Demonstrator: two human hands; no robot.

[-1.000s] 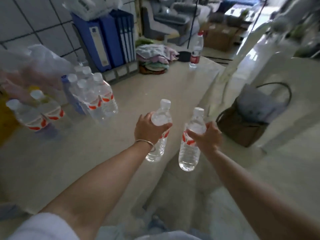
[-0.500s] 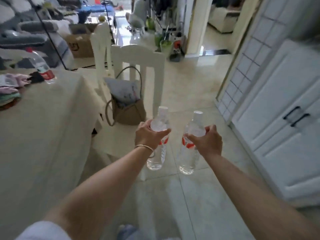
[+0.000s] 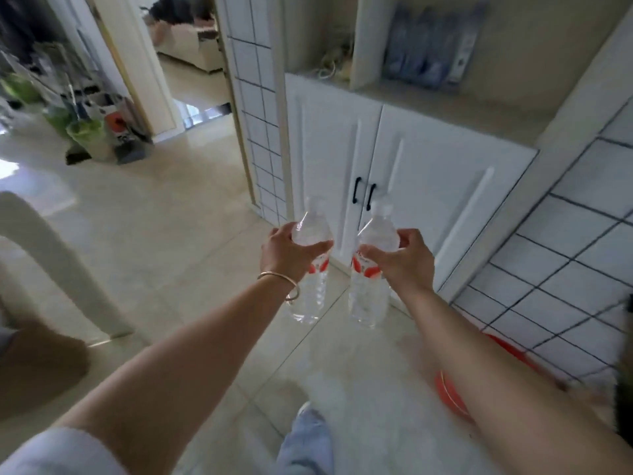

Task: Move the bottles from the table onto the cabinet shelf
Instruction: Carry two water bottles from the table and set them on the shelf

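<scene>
My left hand (image 3: 286, 253) grips a clear water bottle (image 3: 310, 293) with a red-and-white label around its shoulder. My right hand (image 3: 402, 257) grips a second, matching bottle (image 3: 368, 296) the same way. Both bottles hang upright, side by side, above the tiled floor. In front of them stands a white cabinet (image 3: 442, 186) with two doors and black handles. Its open shelf (image 3: 455, 108) runs along the top, above and beyond the bottles. A pack of blue-wrapped bottles (image 3: 430, 46) stands at the back of that shelf.
A white divider (image 3: 368, 39) splits the shelf, with a coiled cord (image 3: 329, 68) in the left bay. A white chair leg (image 3: 58, 265) and brown bag (image 3: 37, 365) are at left. A red basin (image 3: 452, 392) lies on the floor under my right arm. A doorway opens at upper left.
The view has swung right, away from the table and chair, and now faces the cabinet, which is closer. Both hands hold their bottles as before.
</scene>
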